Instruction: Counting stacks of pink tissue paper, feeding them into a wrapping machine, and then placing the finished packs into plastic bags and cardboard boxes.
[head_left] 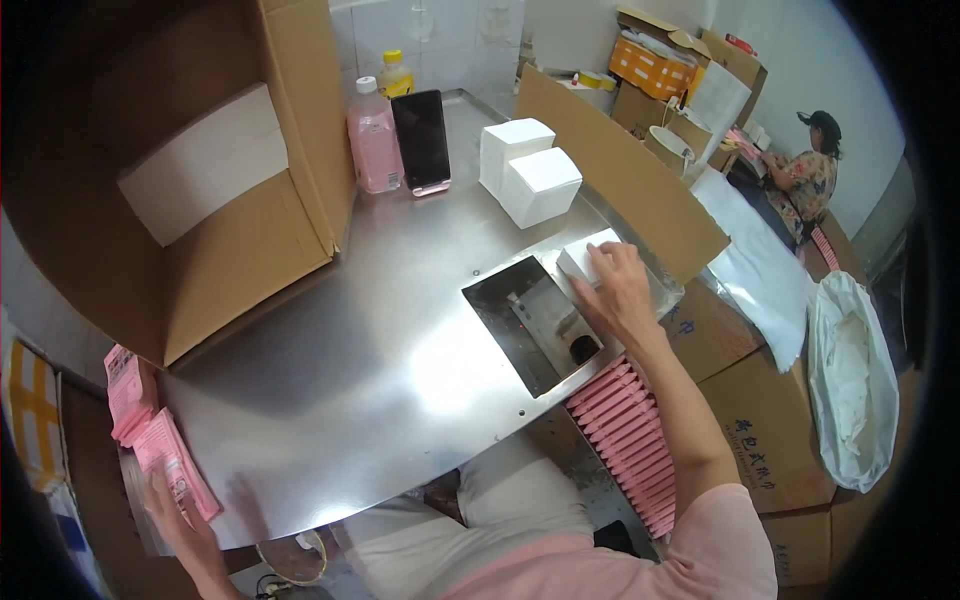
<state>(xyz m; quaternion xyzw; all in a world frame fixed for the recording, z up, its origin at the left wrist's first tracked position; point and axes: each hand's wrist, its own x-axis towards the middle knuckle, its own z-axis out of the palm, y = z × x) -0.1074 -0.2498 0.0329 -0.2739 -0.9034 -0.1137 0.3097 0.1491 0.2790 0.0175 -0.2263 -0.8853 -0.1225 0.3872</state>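
Observation:
My right hand [622,292] is at the right of the steel table, thumb and fingers closed on a white block of folded paper [588,246] beside a rectangular opening [532,325] in the tabletop. Two more white paper blocks [545,188] stand farther back. At the left edge of the table, my left hand [180,522] rests its outstretched fingers against the near end of a pink printed packet [178,462]. Behind that packet lie more pink packets [130,392]. Part of the left hand's grip side is hidden.
A large open cardboard box [250,225] stands at the back left. A phone on a stand [422,140] and a bottle of pink liquid [374,140] are behind. Pink packets in a row [625,440] sit below the table's right edge. Another person [805,180] sits at the far right.

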